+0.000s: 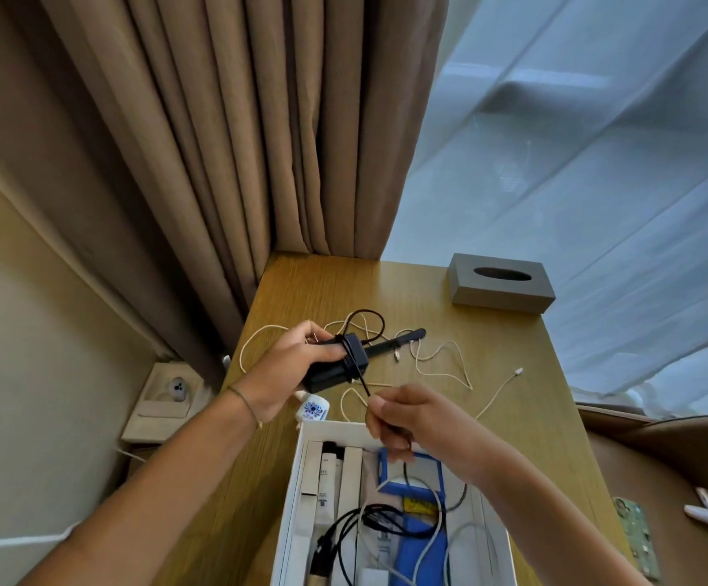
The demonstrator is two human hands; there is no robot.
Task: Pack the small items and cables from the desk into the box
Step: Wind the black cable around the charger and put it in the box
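Two hands work above a wooden worktop [513, 374], whose far right corner carries a grey tissue box [502, 288]. At its near edge an open white box [290, 501] holds tubes, cables and a blue case. White cables [441, 361] and a black comb [398, 341] sprawl across the middle. The left hand [288, 365] grips a black power adapter [335, 365] with its black cord [362, 384] wrapped round it; the right hand [411, 420] pinches that cord just above the box.
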